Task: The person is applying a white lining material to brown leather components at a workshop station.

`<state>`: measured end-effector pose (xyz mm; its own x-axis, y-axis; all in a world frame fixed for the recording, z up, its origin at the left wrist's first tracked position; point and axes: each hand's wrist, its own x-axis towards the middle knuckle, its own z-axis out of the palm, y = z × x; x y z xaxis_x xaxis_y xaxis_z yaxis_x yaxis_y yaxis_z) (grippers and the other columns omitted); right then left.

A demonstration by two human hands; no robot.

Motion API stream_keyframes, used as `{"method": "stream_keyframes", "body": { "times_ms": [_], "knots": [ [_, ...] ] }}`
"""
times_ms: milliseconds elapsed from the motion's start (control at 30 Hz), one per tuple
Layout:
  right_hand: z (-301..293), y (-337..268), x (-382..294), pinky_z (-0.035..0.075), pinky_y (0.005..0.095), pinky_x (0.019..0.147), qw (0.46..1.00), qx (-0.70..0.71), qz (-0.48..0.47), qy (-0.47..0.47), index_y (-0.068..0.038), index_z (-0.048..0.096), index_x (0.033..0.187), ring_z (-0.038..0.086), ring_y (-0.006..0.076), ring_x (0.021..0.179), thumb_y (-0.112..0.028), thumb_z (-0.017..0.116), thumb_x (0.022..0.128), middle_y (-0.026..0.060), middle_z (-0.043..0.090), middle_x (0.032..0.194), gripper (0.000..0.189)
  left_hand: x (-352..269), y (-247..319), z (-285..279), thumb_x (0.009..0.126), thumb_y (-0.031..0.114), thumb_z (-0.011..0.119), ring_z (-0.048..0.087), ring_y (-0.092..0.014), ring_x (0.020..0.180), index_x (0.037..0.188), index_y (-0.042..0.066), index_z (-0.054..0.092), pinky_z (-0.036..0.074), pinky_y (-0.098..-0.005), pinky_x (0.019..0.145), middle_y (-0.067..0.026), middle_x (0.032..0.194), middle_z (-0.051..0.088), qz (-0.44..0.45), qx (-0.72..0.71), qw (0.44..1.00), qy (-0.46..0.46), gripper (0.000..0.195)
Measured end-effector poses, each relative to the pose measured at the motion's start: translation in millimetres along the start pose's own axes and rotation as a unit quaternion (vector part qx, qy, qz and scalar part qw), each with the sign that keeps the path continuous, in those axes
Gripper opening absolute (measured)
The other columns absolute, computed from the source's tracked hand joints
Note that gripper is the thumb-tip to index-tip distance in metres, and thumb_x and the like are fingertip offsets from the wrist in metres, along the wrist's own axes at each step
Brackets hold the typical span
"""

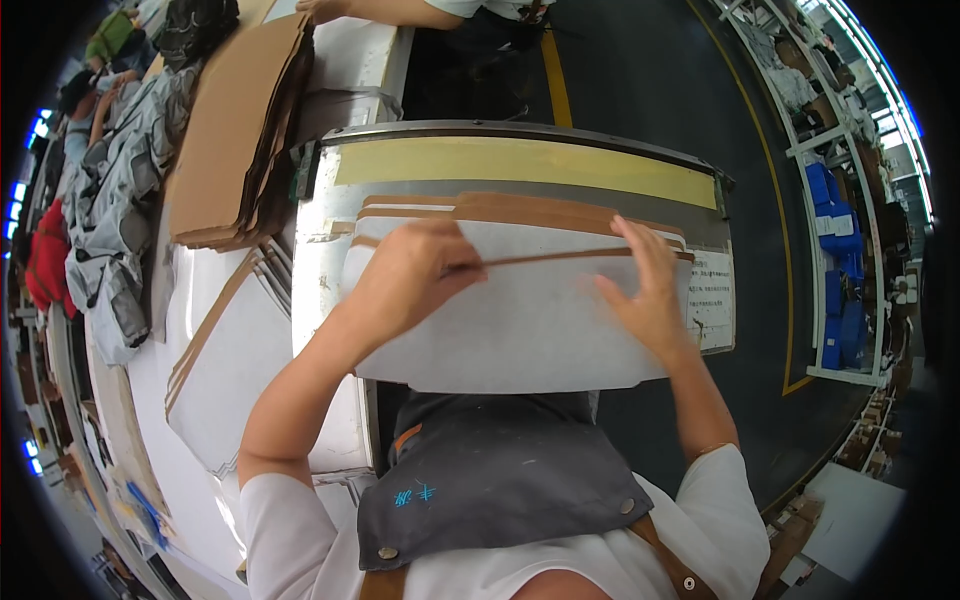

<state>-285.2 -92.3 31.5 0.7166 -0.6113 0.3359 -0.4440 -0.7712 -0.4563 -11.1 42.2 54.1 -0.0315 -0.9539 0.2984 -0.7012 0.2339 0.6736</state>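
Observation:
Several white sheets with brown upper edges lie overlapped on a metal-topped table in front of me. My left hand is over their upper left part, its fingers curled around the end of a thin brown strip. Whether that strip is loose or the edge of a sheet, I cannot tell. My right hand is at the upper right of the sheets, thumb and fingers spread apart, slightly blurred. Its fingertips are close to the brown edges.
Brown cardboard sheets are stacked at upper left, above more brown-edged white sheets. A yellow strip runs along the table's far side. A co-worker's arm reaches in at the top. Shelving with blue bins stands at right.

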Motion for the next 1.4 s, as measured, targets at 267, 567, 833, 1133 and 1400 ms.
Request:
{"method": "stream_keyframes", "body": {
  "times_ms": [267,567,833,1133,1400],
  "knots": [
    [-129.3,-23.1,50.5,0.048,0.0342,0.077,0.996,-0.023,-0.065,-0.052,0.0,0.066,0.085,0.062,0.0267,0.079,-0.004,0.075,0.073,0.0117,0.064,0.081,0.015,28.2,49.4,-80.4,0.074,0.008,0.08,0.061,-0.014,0.06,0.08,0.003,0.073,0.046,-0.0279,0.057,-0.0064,0.068,0.066,-0.089,-0.002,0.996,-0.015,0.012],
    [-17.8,70.3,96.7,0.037,0.0421,0.102,0.983,-0.142,-0.11,-0.038,-0.003,0.061,0.119,0.053,0.0286,0.119,-0.022,0.065,0.088,0.0117,0.059,0.124,0.036,61.4,-53.4,-0.5,0.081,0.022,0.075,0.056,-0.031,0.115,0.122,0.003,0.059,0.046,-0.0415,0.096,-0.0128,0.126,0.059,0.008,0.253,0.967,0.038,0.048],
    [14.9,68.8,53.7,0.022,0.0489,0.113,0.98,-0.147,-0.051,-0.125,-0.009,0.048,0.139,0.028,0.0342,0.142,-0.026,0.056,0.095,0.011,0.037,0.152,0.047,31.8,-46.7,53.5,0.092,0.042,0.061,0.027,-0.037,0.142,0.136,0.005,0.048,0.023,-0.0563,0.113,-0.0168,0.149,0.037,-0.067,0.317,0.945,-0.039,0.059],
    [18.1,71.0,55.5,0.02,0.0499,0.114,0.982,-0.152,-0.037,-0.103,-0.009,0.049,0.138,0.026,0.0336,0.143,-0.026,0.056,0.095,0.0105,0.036,0.152,0.047,37.8,-53.8,52.7,0.092,0.044,0.06,0.028,-0.036,0.142,0.137,0.005,0.049,0.022,-0.0553,0.114,-0.0156,0.149,0.037,-0.077,0.313,0.946,-0.027,0.06],
    [13.9,68.8,49.8,0.019,0.0524,0.113,0.984,-0.148,0.001,-0.099,-0.009,0.05,0.138,0.025,0.037,0.142,-0.026,0.059,0.093,0.0105,0.036,0.151,0.049,39.7,-49.5,53.2,0.089,0.042,0.064,0.027,-0.038,0.141,0.136,0.007,0.05,0.021,-0.053,0.115,-0.018,0.149,0.036,-0.09,0.296,0.951,-0.018,0.06]
  ]
}}
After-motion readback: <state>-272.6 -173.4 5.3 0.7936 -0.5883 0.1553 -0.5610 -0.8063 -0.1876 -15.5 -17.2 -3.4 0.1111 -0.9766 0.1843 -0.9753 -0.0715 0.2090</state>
